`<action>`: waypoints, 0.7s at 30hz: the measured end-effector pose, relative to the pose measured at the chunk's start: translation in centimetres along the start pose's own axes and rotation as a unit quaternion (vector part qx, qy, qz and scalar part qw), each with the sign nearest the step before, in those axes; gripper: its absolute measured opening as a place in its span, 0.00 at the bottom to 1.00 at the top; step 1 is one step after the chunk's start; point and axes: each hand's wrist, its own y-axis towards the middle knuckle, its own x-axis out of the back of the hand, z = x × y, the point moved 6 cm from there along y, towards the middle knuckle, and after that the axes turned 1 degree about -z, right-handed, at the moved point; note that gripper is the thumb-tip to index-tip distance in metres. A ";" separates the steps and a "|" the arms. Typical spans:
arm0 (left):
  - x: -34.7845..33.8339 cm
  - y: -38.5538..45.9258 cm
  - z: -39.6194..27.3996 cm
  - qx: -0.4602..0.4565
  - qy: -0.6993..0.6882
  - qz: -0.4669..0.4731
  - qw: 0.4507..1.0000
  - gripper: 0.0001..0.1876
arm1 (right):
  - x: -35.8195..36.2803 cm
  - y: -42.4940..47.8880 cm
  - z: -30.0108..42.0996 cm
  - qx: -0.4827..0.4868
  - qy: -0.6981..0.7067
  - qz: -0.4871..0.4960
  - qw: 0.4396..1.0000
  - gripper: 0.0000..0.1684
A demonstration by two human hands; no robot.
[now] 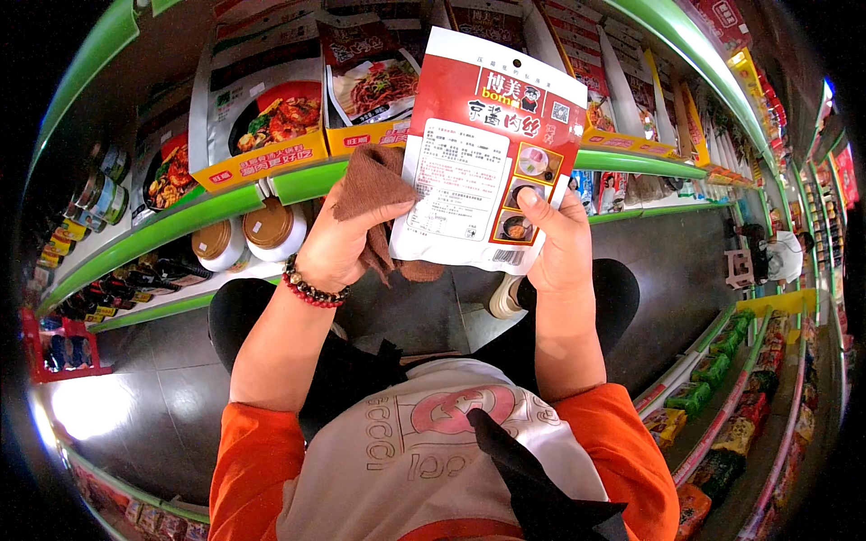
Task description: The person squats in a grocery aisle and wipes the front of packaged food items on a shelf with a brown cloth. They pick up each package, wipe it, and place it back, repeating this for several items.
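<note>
Both my hands hold up a red and white seasoning pouch (450,196), its printed back turned towards me. My right hand (558,237) grips the lower right edge, thumb on the front. A brown cloth (375,182) is in my left hand (345,237), draped over the fingers and hanging below. The left thumb presses on the pouch's left edge, with cloth tucked behind it. Just beyond the pouch, similar food pouches (369,74) stand in yellow-fronted display boxes (260,159) on a shelf.
A green shelf edge (311,182) curves across in front of me. Below it sit white jars with brown lids (274,226) and dark bottles (149,277). A red crate (61,345) is on the floor at left. Packaged goods (737,419) fill racks at right; another person (785,257) is farther off.
</note>
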 end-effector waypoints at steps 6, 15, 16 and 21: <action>-0.3 -0.1 -0.3 -0.028 -0.017 0.004 0.999 0.24 | 0.1 0.0 -0.1 0.000 -0.013 0.001 1.000 0.20; 0.3 0.0 -0.1 -0.012 -0.002 0.008 1.000 0.23 | -0.5 -0.3 0.2 0.004 -0.013 0.001 1.000 0.21; 0.4 0.1 0.0 -0.017 0.002 0.017 1.000 0.23 | -0.4 -0.3 0.2 0.004 -0.015 0.002 1.000 0.21; 1.2 0.4 0.5 -0.013 0.034 0.011 0.999 0.25 | -0.6 -0.2 0.2 0.004 -0.015 0.005 1.000 0.21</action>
